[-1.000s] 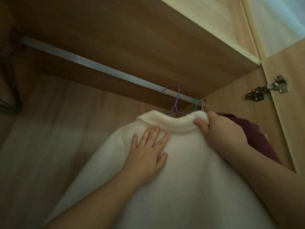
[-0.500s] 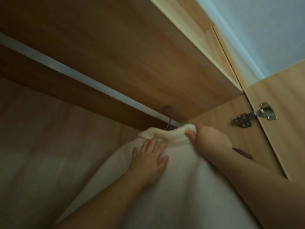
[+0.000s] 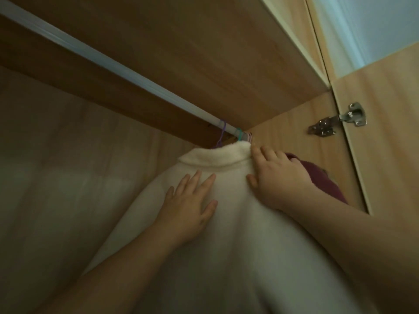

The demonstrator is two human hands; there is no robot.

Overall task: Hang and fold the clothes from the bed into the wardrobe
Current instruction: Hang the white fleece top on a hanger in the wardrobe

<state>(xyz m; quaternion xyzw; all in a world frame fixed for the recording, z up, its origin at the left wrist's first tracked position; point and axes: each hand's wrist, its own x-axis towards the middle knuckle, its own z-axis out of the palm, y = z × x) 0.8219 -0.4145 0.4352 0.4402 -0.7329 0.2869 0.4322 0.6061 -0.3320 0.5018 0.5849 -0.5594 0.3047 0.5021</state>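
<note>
Hangers (image 3: pixel 240 135) bunch on rail (image 3: pixel 113 62) above white fleece (image 3: pixel 226 241); maroon garment (image 3: pixel 322 177) behind.

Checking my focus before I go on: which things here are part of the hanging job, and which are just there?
Job: white top, purple hanger, rail, left hand, right hand.
Just there: maroon garment, teal hook, door hinge.

A plain cream-white fleece garment (image 3: pixel 238 234), a maroon garment (image 3: pixel 322 177), a purple hanger hook (image 3: pixel 223 132), a teal hanger hook (image 3: pixel 239 133), a white rail (image 3: pixel 113 64), and light wood-grain wardrobe panels (image 3: pixel 56 166).
</note>
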